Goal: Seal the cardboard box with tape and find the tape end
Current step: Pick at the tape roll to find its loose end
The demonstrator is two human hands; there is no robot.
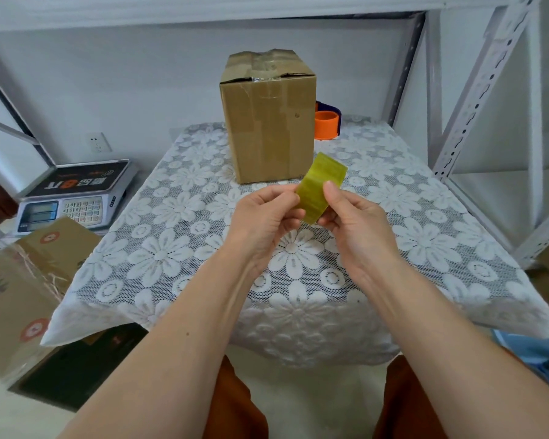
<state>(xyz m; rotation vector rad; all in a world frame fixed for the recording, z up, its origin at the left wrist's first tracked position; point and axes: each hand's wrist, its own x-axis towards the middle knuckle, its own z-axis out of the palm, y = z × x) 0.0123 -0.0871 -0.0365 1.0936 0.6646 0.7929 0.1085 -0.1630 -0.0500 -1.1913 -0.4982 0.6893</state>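
The fingers (330, 189) of the right hand (358, 226) curl round a yellow-green roll of tape (322, 185), thumb laid on its outer face, while the left hand (263, 217) pinches the roll's near edge from the other side. Both hands hold the roll in the air above the counter (184, 248), just in front of the cardboard box (268, 122). Whether a loose tape end has been lifted, I cannot tell.

The box stands upright toward the back of the counter, its top flaps closed under clear tape that runs down the front face. No print on it is legible. Behind its right corner sits an orange and dark blue tape dispenser (327, 122). A white lace cloth with a flower pattern covers the counter.

To the left, lower down, a weighing scale (76, 194) carries a dark platter with orange and white characters, upside down from here and not readable, plus a keypad and displays. Nearer, a brown carton (23, 286) shows round red-orange marks and partial dark lettering I cannot make out.
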